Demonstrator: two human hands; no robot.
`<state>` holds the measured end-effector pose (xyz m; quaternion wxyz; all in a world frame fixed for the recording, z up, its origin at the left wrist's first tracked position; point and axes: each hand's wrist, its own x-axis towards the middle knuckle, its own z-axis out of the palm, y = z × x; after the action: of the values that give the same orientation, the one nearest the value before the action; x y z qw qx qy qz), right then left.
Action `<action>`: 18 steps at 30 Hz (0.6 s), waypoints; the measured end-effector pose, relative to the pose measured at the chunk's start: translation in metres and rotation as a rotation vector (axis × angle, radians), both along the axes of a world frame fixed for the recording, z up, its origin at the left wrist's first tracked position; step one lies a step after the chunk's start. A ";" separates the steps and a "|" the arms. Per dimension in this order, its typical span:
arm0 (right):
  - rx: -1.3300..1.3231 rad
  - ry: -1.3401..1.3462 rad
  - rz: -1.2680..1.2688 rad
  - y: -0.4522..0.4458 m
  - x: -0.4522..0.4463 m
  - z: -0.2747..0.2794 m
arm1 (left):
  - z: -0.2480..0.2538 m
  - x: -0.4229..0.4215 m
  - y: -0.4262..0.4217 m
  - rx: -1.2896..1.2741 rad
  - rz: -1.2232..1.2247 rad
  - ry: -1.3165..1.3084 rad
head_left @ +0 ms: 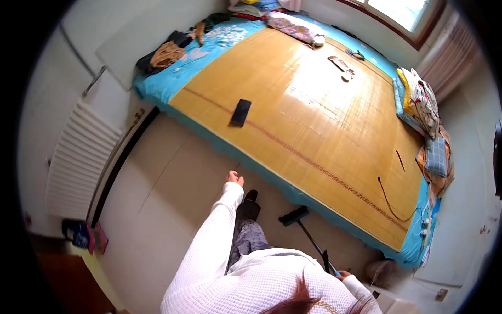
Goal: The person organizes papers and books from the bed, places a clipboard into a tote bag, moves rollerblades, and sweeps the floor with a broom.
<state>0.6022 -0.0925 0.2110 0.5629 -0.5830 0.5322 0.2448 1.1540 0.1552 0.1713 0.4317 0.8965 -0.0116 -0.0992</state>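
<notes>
We find a bed (pixel 222 39) in a blue floral sheet filling most of the view, a tan woven mat (pixel 293 131) spread over it. Pale floor tiles (pixel 157 167) run along its near side, with a white radiator (pixel 81 157) against the wall. Folded bedding (pixel 422 99) is piled on the bed's right edge. We note a long-handled brush (pixel 310 238) set at a slant, its black head on the tiles just beside the bed's hanging sheet, its blue upper handle reaching the wearer's right side. A dark flat slab (pixel 240 113) lies on the mat near its close edge. The right hand (pixel 343 275) grasps the blue handle. The left hand (pixel 235 178) is released, fingers loosely bent, held out above the tiles, apart from the bed.
</notes>
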 end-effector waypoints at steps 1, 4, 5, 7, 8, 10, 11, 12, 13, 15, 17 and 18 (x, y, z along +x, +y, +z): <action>-0.086 0.008 0.005 0.016 0.014 0.008 | 0.000 0.035 -0.011 0.051 -0.013 0.054; -0.013 0.158 -0.217 0.061 0.070 0.034 | -0.010 0.122 -0.042 0.201 -0.077 -0.052; -0.002 0.186 -0.224 0.074 0.081 0.033 | -0.018 0.148 -0.049 0.231 -0.079 -0.063; 0.067 0.230 -0.304 0.092 0.100 0.024 | -0.029 0.200 -0.065 0.338 -0.081 -0.067; 0.068 0.269 -0.333 0.097 0.128 0.039 | -0.026 0.220 -0.071 0.419 -0.079 -0.061; 0.102 0.283 -0.500 0.106 0.164 0.054 | -0.023 0.253 -0.088 0.509 -0.052 -0.007; 0.159 0.219 -0.606 0.108 0.174 0.051 | -0.028 0.266 -0.094 0.515 -0.062 0.000; 0.157 0.227 -0.627 0.112 0.182 0.051 | -0.040 0.279 -0.098 0.478 -0.080 -0.025; 0.139 0.257 -0.608 0.113 0.206 0.063 | -0.054 0.288 -0.102 0.472 -0.093 -0.021; 0.151 0.281 -0.630 0.118 0.223 0.060 | -0.062 0.301 -0.114 0.460 -0.103 0.057; 0.136 0.264 -0.656 0.123 0.236 0.060 | -0.063 0.311 -0.120 0.401 -0.104 0.190; 0.128 0.251 -0.661 0.127 0.240 0.060 | -0.075 0.323 -0.118 0.347 -0.145 0.313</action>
<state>0.8423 0.0345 0.2713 0.5771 -0.3086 0.7407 0.1520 1.4767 0.0373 0.0966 0.2594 0.9277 0.0083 -0.2682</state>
